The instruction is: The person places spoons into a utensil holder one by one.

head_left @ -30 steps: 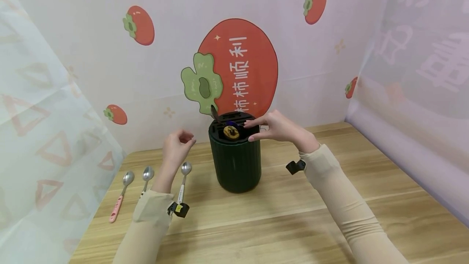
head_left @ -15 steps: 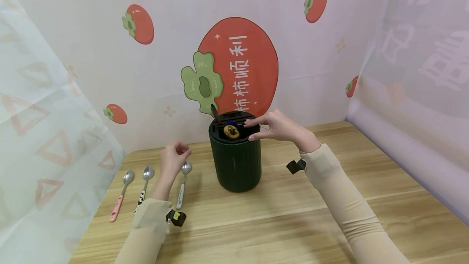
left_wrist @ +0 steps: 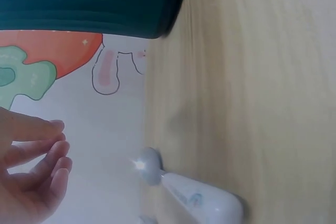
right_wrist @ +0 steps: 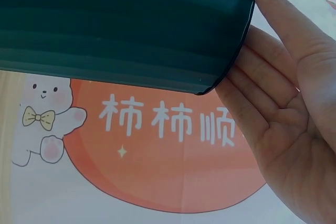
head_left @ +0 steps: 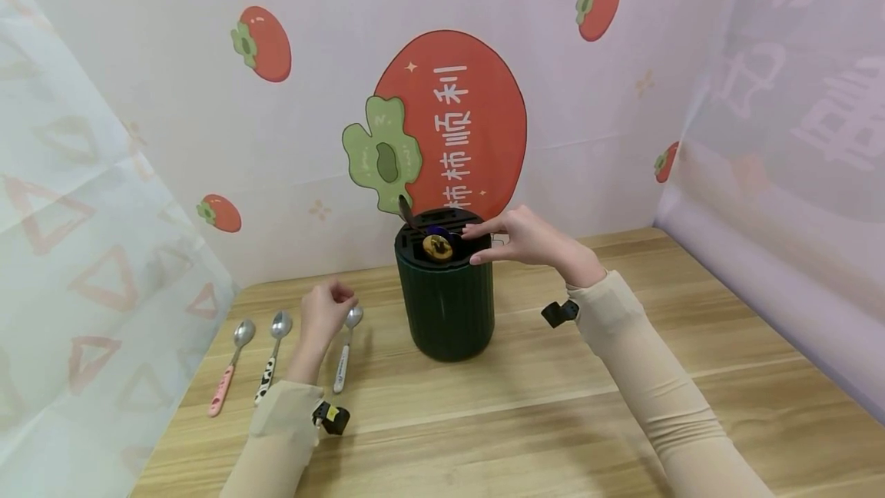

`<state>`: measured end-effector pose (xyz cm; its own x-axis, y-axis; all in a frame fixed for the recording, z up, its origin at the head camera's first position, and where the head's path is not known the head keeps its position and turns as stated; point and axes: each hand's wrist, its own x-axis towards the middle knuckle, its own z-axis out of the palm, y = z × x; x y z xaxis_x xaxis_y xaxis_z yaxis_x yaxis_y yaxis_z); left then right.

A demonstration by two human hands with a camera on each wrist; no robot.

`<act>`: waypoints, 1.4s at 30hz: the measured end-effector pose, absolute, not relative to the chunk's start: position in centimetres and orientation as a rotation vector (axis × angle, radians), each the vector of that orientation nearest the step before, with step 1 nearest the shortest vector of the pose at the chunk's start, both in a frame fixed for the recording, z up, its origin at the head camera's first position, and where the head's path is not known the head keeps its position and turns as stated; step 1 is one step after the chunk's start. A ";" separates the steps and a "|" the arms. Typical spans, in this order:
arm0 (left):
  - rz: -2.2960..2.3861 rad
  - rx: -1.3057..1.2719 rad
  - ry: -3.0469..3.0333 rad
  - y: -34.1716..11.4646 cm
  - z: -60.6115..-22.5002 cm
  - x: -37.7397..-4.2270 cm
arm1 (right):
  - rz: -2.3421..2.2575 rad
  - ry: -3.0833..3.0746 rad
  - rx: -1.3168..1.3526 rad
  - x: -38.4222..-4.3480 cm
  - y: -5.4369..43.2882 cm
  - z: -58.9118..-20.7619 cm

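Observation:
My left hand [head_left: 323,315] hovers by the bowl of a spoon with a white handle [head_left: 342,370] that lies on the table. Its fingers are loosely curled, with nothing between them; in the left wrist view that spoon [left_wrist: 197,195] lies apart from the fingertips. At the top right of a dark green ribbed utensil holder [head_left: 448,313] is my right hand [head_left: 531,240], thumb and fingers spread and touching the rim. The right wrist view has its thumb [right_wrist: 278,11] at the holder's edge. Items with a gold round end [head_left: 437,247] and a dark end [head_left: 406,212] stick out of the holder.
Left of the left hand, a spoon with a pink handle [head_left: 221,390] and one with a black-and-white handle [head_left: 266,381] lie on the wooden table [head_left: 484,429]. A cloth backdrop [head_left: 311,137] with printed persimmons stands behind the holder.
My left hand has moved down and slightly left, away from the holder and toward the white-handled spoon. My right hand has stayed at the holder's rim.

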<state>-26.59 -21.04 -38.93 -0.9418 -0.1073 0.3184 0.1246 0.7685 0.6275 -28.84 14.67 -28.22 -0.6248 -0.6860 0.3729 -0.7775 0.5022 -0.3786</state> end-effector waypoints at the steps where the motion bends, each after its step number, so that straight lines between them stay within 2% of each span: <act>1: -0.959 -0.002 -2.636 -21.1 -39.1 -26.6 | 0.782 -2.566 1.264 -28.8 14.7 -28.2; 17: -0.930 0.135 -2.778 -22.1 -41.1 -26.9 | 0.763 -2.567 1.263 -28.9 14.8 -28.3; 33: -1.009 0.241 -2.936 -22.2 -41.3 -26.1 | 0.776 -2.570 1.256 -28.8 14.7 -28.1; 42: -0.797 0.245 -3.051 -22.1 -41.6 -26.2 | 0.788 -2.584 1.252 -28.7 14.7 -28.1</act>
